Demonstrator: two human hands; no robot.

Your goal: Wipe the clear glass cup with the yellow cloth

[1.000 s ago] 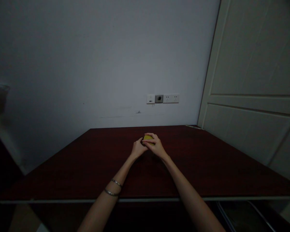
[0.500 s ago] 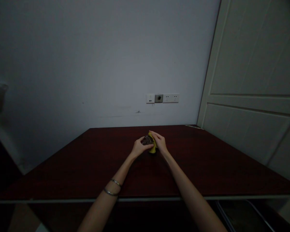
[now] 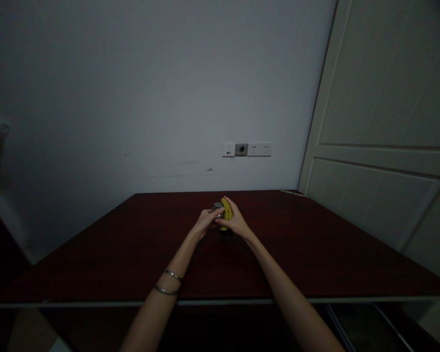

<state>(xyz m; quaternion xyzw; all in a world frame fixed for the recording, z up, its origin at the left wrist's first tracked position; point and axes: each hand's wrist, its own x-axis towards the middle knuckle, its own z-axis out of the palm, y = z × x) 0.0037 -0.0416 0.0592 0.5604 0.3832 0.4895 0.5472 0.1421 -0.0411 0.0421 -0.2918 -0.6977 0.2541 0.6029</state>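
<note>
A pale wall (image 3: 150, 98) fills the view ahead, with a panelled door (image 3: 388, 122) at three o'clock and a dark red table (image 3: 315, 254) below. Both bare arms reach toward twelve o'clock and meet near the table's far middle. The right hand (image 3: 239, 224) curls its fingers around a yellow object (image 3: 226, 211), held just above the tabletop with its long axis running roughly twelve to six. At the object's nine o'clock, touching it, the left hand (image 3: 204, 223) pinches a small grey piece (image 3: 217, 207), possibly glass or metal; the light is too dim to tell. Two bracelets (image 3: 168, 283) circle the left wrist. A socket strip (image 3: 247, 149) sits on the wall.
</note>
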